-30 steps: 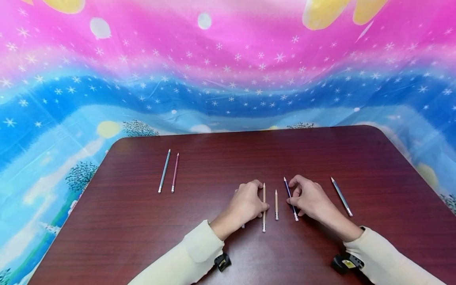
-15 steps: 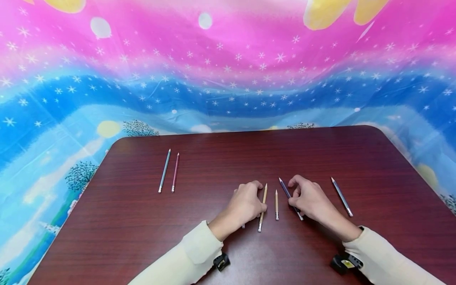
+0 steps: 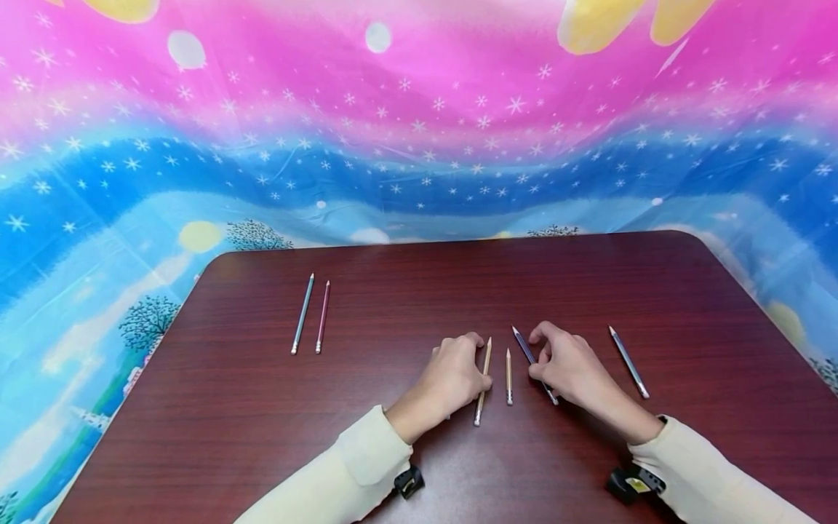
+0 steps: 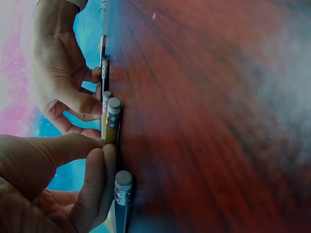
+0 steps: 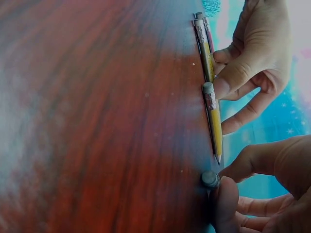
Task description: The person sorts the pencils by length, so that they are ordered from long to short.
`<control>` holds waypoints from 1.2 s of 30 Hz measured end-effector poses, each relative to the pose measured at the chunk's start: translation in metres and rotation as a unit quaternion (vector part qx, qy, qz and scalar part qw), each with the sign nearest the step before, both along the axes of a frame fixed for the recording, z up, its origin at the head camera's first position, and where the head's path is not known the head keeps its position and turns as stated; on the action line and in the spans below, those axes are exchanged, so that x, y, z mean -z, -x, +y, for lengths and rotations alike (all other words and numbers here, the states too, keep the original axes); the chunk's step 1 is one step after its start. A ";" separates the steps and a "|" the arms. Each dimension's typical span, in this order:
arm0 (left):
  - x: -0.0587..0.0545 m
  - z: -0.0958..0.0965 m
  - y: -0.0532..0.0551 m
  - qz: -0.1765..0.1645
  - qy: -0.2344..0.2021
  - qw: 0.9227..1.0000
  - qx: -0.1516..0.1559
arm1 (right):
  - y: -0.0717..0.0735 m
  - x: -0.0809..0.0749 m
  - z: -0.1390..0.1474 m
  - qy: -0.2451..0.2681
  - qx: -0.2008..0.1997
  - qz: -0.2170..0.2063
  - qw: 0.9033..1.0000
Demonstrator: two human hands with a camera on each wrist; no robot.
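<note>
My left hand pinches a long yellow pencil between thumb and fingertips. Its point tilts right, and its eraser end shows past the thumb in the left wrist view. Another pencil with a dark body lies beneath that hand, mostly hidden in the head view. My right hand pinches a dark blue pencil, whose point leans left; its eraser appears beside the fingers in the right wrist view. Between the hands lies a shorter yellow pencil, pointing away from me and untouched.
A teal pencil and a pink pencil lie side by side at the table's back left. To the right of my right hand is a grey-blue pencil. A printed cloth hangs behind the brown table.
Over the past second the long yellow pencil has turned, its point swinging right, and the dark blue pencil has turned with its point swinging left. Both hands stay nearly in place.
</note>
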State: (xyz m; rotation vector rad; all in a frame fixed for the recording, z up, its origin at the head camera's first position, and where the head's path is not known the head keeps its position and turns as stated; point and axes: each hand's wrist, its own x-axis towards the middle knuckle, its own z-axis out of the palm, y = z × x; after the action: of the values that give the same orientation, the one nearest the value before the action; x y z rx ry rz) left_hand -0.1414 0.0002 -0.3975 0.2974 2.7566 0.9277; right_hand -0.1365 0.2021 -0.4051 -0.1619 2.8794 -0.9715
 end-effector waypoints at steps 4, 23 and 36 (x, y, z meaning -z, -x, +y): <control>0.000 0.000 0.000 0.002 0.000 1.000 0.003 | 0.000 -0.001 0.000 -0.008 0.000 0.004 1.000; -0.002 0.000 -0.001 0.023 0.024 0.999 0.011 | 0.002 0.000 0.000 -0.025 0.001 0.016 1.000; 0.000 0.000 0.000 0.026 0.027 0.999 0.022 | 0.001 0.000 0.001 -0.026 0.006 0.005 1.000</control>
State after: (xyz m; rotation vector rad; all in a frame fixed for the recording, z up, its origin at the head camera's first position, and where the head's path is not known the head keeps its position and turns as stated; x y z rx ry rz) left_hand -0.1412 -0.0002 -0.3977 0.3776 2.8039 0.8460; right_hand -0.1375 0.2028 -0.4049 -0.1460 2.9158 -0.8981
